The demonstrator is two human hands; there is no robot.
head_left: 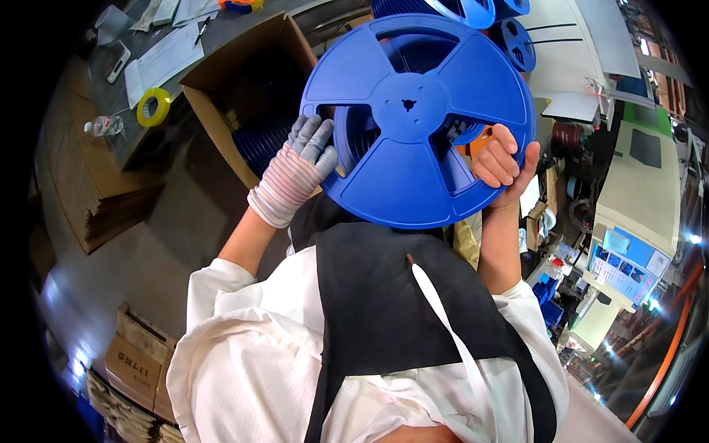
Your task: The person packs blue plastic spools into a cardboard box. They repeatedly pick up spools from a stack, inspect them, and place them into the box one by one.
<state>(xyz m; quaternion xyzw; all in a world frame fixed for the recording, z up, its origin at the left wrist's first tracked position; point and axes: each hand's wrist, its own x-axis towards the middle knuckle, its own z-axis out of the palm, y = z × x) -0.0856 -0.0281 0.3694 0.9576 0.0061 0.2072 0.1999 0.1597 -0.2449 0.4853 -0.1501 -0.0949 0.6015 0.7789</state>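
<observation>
A large blue plastic reel [402,188] faces me in front of my chest, with wedge-shaped cut-outs around a round hub. My right hand [502,164] is bare and grips the reel's right side, its fingers curled at the edge of a cut-out. On the left rim lies my left hand [292,173], in a striped glove with grey fingertips. Its fingers are stretched out and slightly apart against the rim beside the left cut-out. Through the openings more dark blue round parts show, partly hidden by the reel.
An open cardboard box [214,125] holding dark blue discs stands behind my left hand. More blue reels [513,44] sit beyond the held one. The grey table at the far left bears yellow tape [153,108], papers [166,63] and a clear bottle [105,126]. A beige machine [639,184] stands at right.
</observation>
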